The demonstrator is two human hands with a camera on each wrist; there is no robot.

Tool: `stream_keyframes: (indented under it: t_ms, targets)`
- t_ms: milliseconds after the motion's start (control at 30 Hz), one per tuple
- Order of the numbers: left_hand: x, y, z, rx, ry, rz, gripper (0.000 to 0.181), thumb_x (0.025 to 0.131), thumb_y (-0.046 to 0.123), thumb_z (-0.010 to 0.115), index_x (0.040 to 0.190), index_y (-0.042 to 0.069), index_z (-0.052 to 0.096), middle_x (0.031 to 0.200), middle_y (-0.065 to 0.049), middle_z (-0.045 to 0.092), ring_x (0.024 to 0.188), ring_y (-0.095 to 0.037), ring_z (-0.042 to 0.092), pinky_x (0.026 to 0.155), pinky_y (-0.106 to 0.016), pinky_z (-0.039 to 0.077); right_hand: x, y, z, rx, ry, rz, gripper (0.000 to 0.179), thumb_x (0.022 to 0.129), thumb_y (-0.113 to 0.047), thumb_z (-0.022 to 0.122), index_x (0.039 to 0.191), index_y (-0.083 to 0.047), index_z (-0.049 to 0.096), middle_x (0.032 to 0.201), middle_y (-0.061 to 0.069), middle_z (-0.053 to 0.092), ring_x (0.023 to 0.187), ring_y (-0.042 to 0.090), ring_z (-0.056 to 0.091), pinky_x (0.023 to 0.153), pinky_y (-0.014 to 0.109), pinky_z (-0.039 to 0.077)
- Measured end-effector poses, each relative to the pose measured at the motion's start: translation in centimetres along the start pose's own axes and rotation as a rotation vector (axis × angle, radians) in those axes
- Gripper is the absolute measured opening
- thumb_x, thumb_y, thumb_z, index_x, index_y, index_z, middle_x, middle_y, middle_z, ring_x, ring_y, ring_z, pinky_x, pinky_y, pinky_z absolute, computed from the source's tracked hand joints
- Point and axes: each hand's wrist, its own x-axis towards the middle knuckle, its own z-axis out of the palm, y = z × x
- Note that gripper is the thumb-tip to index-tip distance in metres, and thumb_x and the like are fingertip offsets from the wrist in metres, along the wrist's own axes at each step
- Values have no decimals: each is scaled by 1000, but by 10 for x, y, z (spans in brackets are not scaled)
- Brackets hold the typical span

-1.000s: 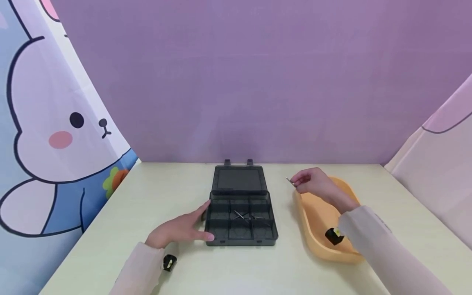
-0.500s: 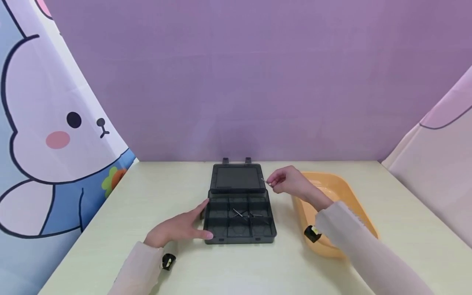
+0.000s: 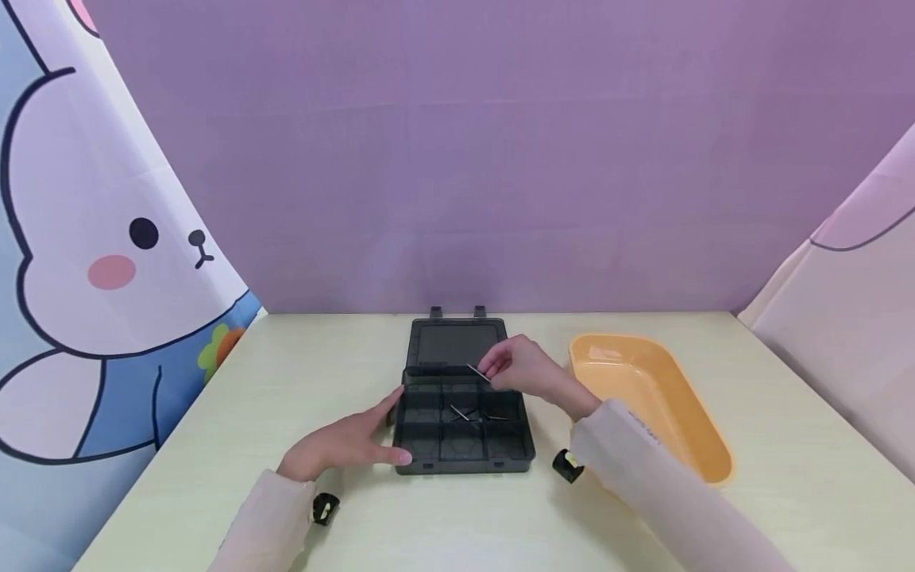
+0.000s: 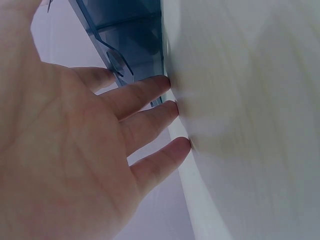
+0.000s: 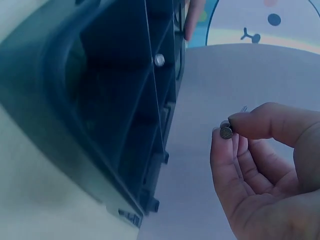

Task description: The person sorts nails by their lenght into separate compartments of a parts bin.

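My right hand (image 3: pixel 525 367) is over the back of a dark, see-through compartment box (image 3: pixel 462 466), pinching nails between thumb and fingertips. In the right wrist view the round, textured head of a nail (image 5: pixel 226 133) shows, with a second head just behind it. A thin shank points left in the head view. Several loose nails (image 3: pixel 461 413) lie across the box's middle compartments. My left hand (image 3: pixel 350 443) rests against the box's left side with fingers spread, the thumb at the front corner. In the left wrist view its fingertips touch the table.
The box's lid (image 3: pixel 457 343) lies folded back behind it, two latches at its far edge. A yellow-orange tray (image 3: pixel 629 369) stands to the right, partly under my right sleeve. A purple cloth (image 3: pixel 457 159) closes off the table's back.
My right hand has moved left from the tray's rim to above the box, carrying the nails. The tray has turned and shifted slightly. My left hand stays at the box.
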Motion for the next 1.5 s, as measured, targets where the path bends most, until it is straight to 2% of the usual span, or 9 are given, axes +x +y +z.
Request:
stream_keyframes:
  t_ms: [300,533,1000,1300,1500]
  targets:
    - [1,-2,0,6,15,4,110,79,53,71,155,12,3,155,-25,20,138,-43,32,107,-56,33,4,-1,21,27,-31,-24,17,78,7,65,94,4,70,80,9,66,71,13,57,68,25,52]
    - [2,-6,2,-24,13,-17,108,79,51,72,155,15,4,157,-20,20,138,-39,33,108,-55,33,8,6,31,54,-40,-5,16,78,8,65,94,6,69,80,10,66,70,13,57,67,25,52]
    - [4,-6,4,-21,21,-18,108,78,52,72,155,15,6,156,-20,22,137,-39,35,107,-54,34,10,9,35,71,-47,-10,17,77,10,66,93,5,69,82,11,66,72,13,57,69,26,54]
    - [4,-7,3,12,26,-24,108,78,54,72,155,15,7,156,-20,23,137,-38,35,107,-55,35,10,11,36,74,-52,-24,18,79,8,67,97,7,68,89,19,67,73,12,58,70,26,54]
    - [1,-6,1,14,30,-26,108,78,53,72,155,15,7,156,-19,24,137,-38,35,106,-55,35,11,8,34,59,-50,-1,17,80,7,67,97,5,68,87,14,67,74,13,59,71,27,54]
